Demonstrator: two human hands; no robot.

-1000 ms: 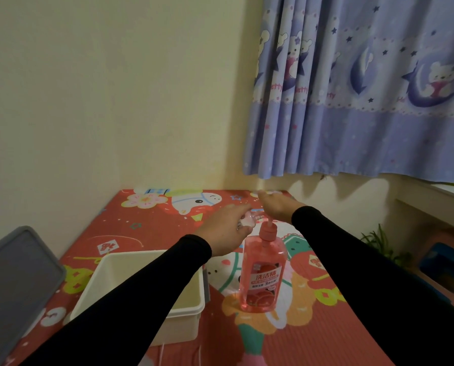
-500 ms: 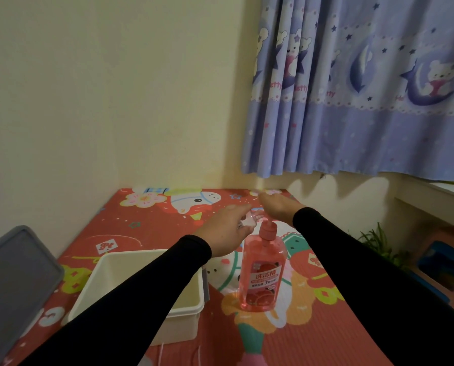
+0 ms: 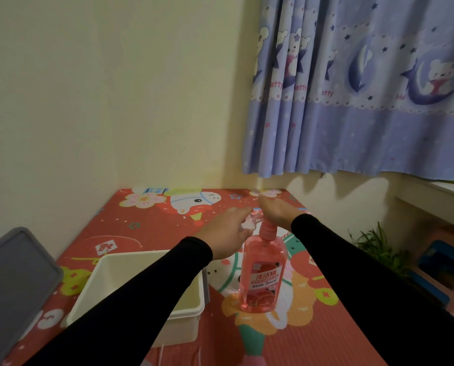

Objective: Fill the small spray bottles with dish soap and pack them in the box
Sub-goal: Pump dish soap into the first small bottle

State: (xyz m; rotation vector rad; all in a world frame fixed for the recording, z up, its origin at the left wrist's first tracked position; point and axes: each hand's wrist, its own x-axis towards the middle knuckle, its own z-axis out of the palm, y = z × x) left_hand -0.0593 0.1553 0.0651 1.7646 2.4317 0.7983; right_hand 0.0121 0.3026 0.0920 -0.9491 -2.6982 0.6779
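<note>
The pink soap bottle (image 3: 262, 276) stands upright on the red patterned surface (image 3: 152, 228) and serves as the reference point. Just left of its pump, the left hand (image 3: 227, 235) has its grip closed around 1 small clear spray bottle (image 3: 249, 222), held beside the pump head. Directly above the soap bottle, the right hand (image 3: 276, 211) rests on the pump (image 3: 267, 231); whether its fingers are curled or flat cannot be told. Left of the soap bottle sits the open white box (image 3: 141, 283), its near wall partly hidden by the left sleeve. Farther left lies a grey lid (image 3: 15, 281). Behind and right of the bottle hangs a blue curtain (image 3: 365, 101); a green plant (image 3: 376, 247) stands to its right.
</note>
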